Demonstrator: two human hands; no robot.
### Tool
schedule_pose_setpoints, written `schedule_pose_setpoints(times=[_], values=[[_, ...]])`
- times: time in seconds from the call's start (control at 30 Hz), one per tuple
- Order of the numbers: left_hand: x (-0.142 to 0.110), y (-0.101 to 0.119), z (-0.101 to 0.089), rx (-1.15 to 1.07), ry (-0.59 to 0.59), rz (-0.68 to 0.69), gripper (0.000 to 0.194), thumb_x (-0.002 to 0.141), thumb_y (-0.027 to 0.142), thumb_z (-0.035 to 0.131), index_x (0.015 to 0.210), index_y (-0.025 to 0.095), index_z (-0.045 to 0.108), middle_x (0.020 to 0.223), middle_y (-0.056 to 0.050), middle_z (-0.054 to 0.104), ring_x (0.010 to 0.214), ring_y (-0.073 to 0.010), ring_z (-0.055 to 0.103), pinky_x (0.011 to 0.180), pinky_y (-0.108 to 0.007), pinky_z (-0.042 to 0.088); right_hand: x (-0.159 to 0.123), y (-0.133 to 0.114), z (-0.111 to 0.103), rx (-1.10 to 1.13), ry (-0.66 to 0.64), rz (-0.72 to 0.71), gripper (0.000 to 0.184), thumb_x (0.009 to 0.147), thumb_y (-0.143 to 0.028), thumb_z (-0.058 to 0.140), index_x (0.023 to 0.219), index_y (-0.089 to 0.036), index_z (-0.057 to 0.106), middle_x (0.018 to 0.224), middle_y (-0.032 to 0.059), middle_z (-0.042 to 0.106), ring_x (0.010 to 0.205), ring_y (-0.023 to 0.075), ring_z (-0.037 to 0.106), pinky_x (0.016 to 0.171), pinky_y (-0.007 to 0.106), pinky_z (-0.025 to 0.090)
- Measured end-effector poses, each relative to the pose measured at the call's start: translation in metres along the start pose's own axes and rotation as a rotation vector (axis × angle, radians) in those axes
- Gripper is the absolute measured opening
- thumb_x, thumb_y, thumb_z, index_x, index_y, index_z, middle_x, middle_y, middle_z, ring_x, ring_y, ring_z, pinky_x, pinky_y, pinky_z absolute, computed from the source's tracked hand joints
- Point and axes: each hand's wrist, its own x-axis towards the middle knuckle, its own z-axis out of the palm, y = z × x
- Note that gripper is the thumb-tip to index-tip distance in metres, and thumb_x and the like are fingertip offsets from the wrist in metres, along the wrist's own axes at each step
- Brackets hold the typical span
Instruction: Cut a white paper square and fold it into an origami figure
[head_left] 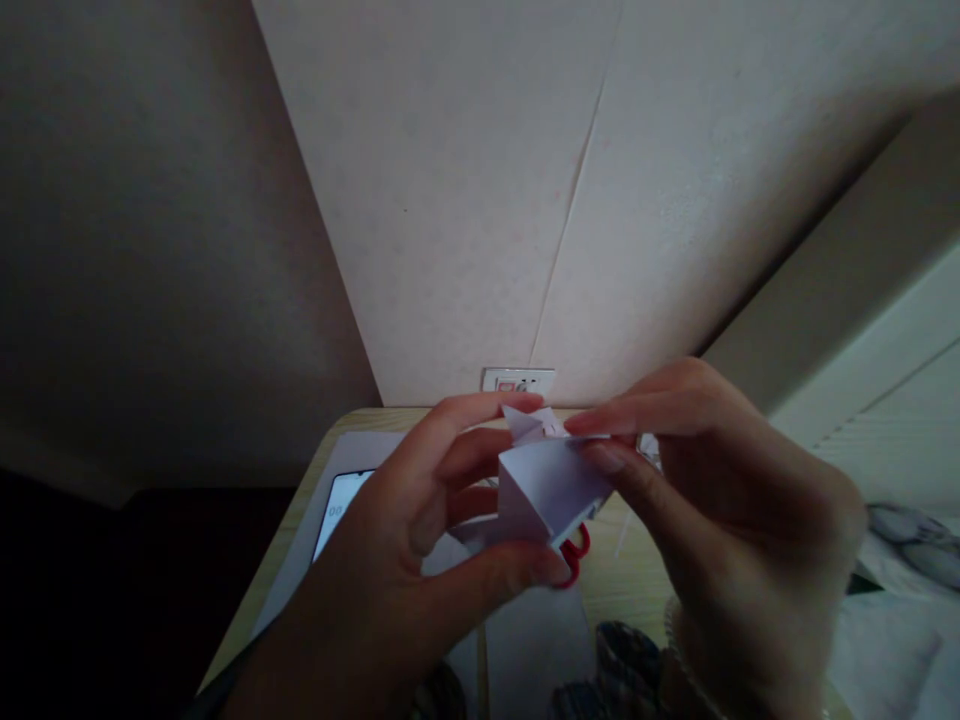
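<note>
A folded piece of white paper (551, 485), with several creased faces and small pointed flaps, is held up between my two hands above the table. My left hand (442, 510) grips it from the left, thumb along the lower edge and fingers behind. With thumb and forefinger, my right hand (712, 490) pinches its upper right edge. Just below the paper shows the red handle of what look like scissors (576, 560), the rest being hidden. A phone (343, 500) with a lit screen lies partly behind my left hand.
White sheets (536, 640) lie on the light wooden table (622, 585). A wall socket (517, 379) sits just beyond the table's back edge. To the right are a pale panel (892, 370) and some pale, crumpled material (885, 640).
</note>
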Motion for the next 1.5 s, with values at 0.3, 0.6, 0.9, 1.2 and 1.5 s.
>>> schedule_pose_setpoints(times=[0.3,0.6,0.9,1.2,1.5], values=[[0.005,-0.001,0.005,-0.042,-0.062,0.023,0.030,0.070,0.002,0.075,0.089,0.024,0.071,0.086,0.007,0.081,0.079,-0.0126,0.078,0.066,-0.012,0.058,0.001,-0.001,-0.001,0.036,-0.052,-0.042,0.021,0.087,-0.005,0.069,0.095,-0.024,0.074,0.084,-0.0027,0.069,0.078,0.0115,0.063,0.065,0.026,0.053],[0.005,-0.002,0.001,0.019,-0.100,0.034,0.028,0.069,0.006,0.076,0.088,0.027,0.074,0.077,0.007,0.080,0.075,-0.0144,0.078,0.064,-0.015,0.058,0.005,0.007,-0.007,0.150,-0.159,0.030,0.018,0.088,-0.009,0.068,0.087,-0.025,0.077,0.080,-0.0032,0.070,0.072,0.0109,0.064,0.057,0.024,0.051],[0.004,0.000,0.003,0.043,-0.071,-0.001,0.027,0.070,0.005,0.074,0.087,0.027,0.071,0.076,0.007,0.080,0.072,-0.0132,0.077,0.065,-0.015,0.058,0.000,0.001,0.000,-0.124,-0.079,-0.074,0.012,0.085,-0.013,0.073,0.089,-0.024,0.073,0.079,-0.0026,0.063,0.076,0.0110,0.059,0.064,0.025,0.049],[0.004,-0.002,0.007,-0.021,0.018,0.054,0.017,0.074,0.012,0.074,0.083,0.026,0.072,0.065,0.010,0.076,0.061,-0.0073,0.073,0.057,-0.008,0.054,0.000,0.001,-0.001,-0.204,-0.150,-0.218,0.017,0.088,-0.012,0.071,0.101,-0.022,0.073,0.086,-0.0010,0.065,0.083,0.0118,0.060,0.069,0.027,0.049],[0.000,0.010,0.005,0.112,0.138,0.006,0.020,0.072,0.018,0.076,0.089,0.028,0.070,0.051,0.010,0.068,0.043,-0.0125,0.065,0.040,-0.016,0.045,0.000,0.004,0.008,-0.308,-0.077,-0.351,0.011,0.090,-0.017,0.067,0.092,-0.026,0.074,0.081,-0.0018,0.064,0.078,0.0151,0.057,0.087,0.040,0.049]])
